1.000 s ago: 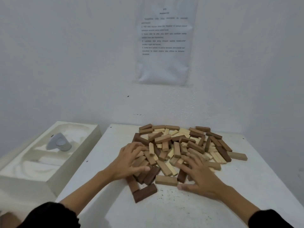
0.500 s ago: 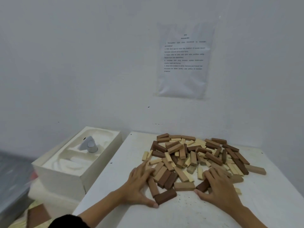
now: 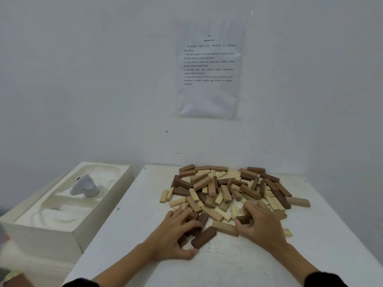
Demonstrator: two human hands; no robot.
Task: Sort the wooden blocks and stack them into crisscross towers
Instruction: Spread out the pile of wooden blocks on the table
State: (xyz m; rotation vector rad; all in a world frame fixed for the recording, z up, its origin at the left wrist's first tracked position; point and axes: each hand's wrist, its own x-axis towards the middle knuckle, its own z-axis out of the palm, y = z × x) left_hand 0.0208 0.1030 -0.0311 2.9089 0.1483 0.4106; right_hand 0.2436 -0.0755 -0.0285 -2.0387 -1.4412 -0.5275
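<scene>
though illegible, wall notice (image 3: pixel 207 69) above blocks (image 3: pixel 228 189)

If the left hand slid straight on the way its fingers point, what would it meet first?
The left hand points forward-right into the pile; its fingertips seem to touch a dark brown block, so that comes first.

Left hand (image 3: pixel 176 235) curls over dark blocks (image 3: pixel 202 218), right hand (image 3: pixel 262 225) pinches one dark block (image 3: pixel 243 219)
</scene>
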